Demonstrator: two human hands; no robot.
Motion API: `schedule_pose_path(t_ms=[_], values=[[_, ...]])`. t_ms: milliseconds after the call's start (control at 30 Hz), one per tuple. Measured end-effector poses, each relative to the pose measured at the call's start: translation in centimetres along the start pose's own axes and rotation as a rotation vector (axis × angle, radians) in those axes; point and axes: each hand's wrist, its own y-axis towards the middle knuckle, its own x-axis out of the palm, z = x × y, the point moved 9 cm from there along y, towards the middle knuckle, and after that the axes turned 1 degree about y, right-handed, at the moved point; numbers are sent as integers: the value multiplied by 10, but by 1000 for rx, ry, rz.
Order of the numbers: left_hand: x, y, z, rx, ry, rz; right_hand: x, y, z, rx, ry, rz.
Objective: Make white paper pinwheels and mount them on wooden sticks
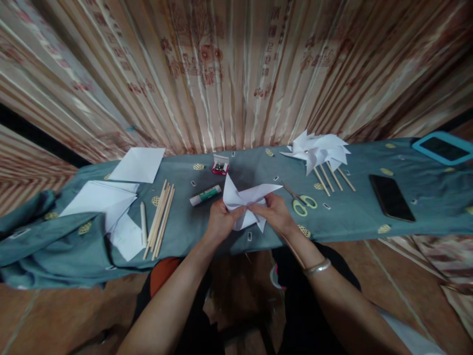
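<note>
A white paper pinwheel [240, 196] with curled points is held just over the near part of the table, between both hands. My left hand [222, 217] grips its left side, thumb pressed near the centre. From the right, my right hand [275, 212] pinches it, its thumb also at the middle. Whatever lies under the thumbs is hidden. A glue stick [205, 195] rests left of the pinwheel, and a small open red box of metal pins [220, 165] stands behind it. Scissors with green handles [303, 203] lie right of my right hand.
Finished pinwheels on sticks [320, 150] lie at the back right. A dark phone [391, 198] and a blue-framed tablet [443, 148] are further right. Wooden sticks [159, 222], a white pen-like stick [143, 224] and paper sheets [99, 199] lie left. A curtain [236, 74] hangs behind.
</note>
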Motion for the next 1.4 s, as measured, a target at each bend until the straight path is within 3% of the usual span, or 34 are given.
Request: schedule_pose_path(t_ms=[400, 667, 767, 933, 1100, 1233, 1400], values=[[-2, 1, -3, -40, 43, 30, 1, 0, 2, -6, -13, 13], [-16, 5, 4, -22, -27, 96, 15, 3, -9, -54, 55, 20], [-35, 10, 12, -11, -54, 185, 13, 8, -11, -75, 122, 50], [-90, 16, 40, 92, -153, 412, -1, 14, -6, -136, 59, 166], [-138, 10, 68, 235, -301, 595, 10, 22, 4, -144, -66, 118], [-149, 9, 79, 278, -326, 587, 33, 46, -12, -189, -226, 12], [-153, 8, 81, 279, -303, 600, 72, 96, -60, -448, -886, 4]])
